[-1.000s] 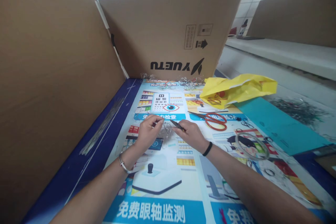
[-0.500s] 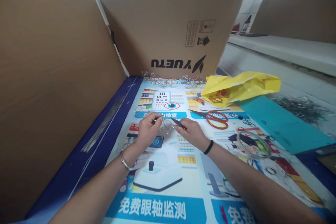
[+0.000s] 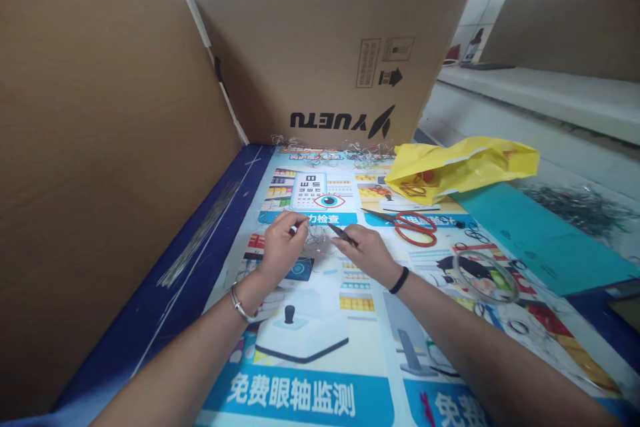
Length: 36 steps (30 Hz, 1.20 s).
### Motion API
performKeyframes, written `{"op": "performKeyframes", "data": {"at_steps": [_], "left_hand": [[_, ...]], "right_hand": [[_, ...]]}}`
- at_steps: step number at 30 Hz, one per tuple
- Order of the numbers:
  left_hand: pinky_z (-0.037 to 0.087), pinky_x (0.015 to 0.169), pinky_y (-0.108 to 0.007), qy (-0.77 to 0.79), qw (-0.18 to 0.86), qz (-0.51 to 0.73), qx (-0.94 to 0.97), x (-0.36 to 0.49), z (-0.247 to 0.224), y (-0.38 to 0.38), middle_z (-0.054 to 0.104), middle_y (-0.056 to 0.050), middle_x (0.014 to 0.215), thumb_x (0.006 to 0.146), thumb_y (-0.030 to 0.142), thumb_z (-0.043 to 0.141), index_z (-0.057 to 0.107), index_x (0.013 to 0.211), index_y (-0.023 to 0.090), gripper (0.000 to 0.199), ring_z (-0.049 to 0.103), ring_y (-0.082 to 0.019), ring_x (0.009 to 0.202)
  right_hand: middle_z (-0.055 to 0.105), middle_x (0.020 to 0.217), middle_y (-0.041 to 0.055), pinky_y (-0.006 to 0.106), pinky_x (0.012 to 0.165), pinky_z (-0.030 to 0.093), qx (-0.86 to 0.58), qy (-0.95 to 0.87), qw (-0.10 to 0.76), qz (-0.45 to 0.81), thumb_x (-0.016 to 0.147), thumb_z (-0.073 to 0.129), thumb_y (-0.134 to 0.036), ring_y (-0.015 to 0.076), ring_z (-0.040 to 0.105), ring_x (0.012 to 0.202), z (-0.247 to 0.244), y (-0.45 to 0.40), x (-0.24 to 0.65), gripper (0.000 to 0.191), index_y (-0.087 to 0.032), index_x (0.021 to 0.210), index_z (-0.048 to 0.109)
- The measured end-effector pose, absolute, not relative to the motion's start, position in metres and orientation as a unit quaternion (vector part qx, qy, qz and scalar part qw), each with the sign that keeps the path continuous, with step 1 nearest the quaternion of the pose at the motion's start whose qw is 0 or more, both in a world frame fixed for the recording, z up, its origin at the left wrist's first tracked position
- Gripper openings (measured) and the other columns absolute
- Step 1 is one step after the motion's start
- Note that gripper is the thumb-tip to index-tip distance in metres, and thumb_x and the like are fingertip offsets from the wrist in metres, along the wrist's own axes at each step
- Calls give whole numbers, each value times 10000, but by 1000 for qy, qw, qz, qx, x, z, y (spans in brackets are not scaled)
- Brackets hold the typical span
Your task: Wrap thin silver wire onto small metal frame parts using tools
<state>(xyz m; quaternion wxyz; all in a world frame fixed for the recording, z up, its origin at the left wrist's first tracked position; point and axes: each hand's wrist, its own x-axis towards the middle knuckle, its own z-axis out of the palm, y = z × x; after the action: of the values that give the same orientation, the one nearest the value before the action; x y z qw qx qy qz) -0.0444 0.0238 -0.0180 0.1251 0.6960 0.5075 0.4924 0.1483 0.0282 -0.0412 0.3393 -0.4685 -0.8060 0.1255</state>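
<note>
The left hand (image 3: 285,239) pinched fine wire (image 3: 316,240) while the right hand (image 3: 369,252) clasped a dark pointed tool (image 3: 343,235), whose slipping tip could have bent the wire.

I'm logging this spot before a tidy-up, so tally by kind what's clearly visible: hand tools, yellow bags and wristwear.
Hand tools: 2 (red-handled scissors; dark-tipped tool in the right hand)
Yellow bags: 1 (yellow bag)
Wristwear: 2 (silver bangle; black band)
Total: 5
</note>
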Motion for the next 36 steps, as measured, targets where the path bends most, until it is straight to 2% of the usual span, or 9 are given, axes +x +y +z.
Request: {"op": "performKeyframes", "data": {"at_steps": [9,17,28,36], "left_hand": [[449,686,-255,509,63,486,708,-45,-18,22,620,-11,747,771,133,501,614,729,194,135,569,-143,767],[434,644,-249,525,88,491,690,-42,-15,21,600,-5,710,753,130,508,616,702,190,135,537,-133,700],[412,656,-250,507,33,476,718,-42,-12,18,582,-9,702,770,119,488,603,708,197,152,515,-133,674],[416,644,-245,514,40,464,720,-42,-13,19,585,-14,697,765,123,497,605,701,191,142,520,-131,648]], "right_hand": [[488,598,-6,233,512,308,-480,-802,332,125,850,454,-471,111,436,546,-40,29,149,376,-193,597,462],[467,582,-17,234,505,294,-495,-794,329,126,849,451,-469,114,431,535,-40,30,148,376,-199,588,429],[462,570,-14,237,495,295,-504,-787,335,117,851,442,-475,114,423,522,-41,31,151,383,-200,584,425],[419,533,-28,236,473,277,-529,-765,342,136,845,435,-508,115,416,503,-40,34,154,406,-205,576,402]]}}
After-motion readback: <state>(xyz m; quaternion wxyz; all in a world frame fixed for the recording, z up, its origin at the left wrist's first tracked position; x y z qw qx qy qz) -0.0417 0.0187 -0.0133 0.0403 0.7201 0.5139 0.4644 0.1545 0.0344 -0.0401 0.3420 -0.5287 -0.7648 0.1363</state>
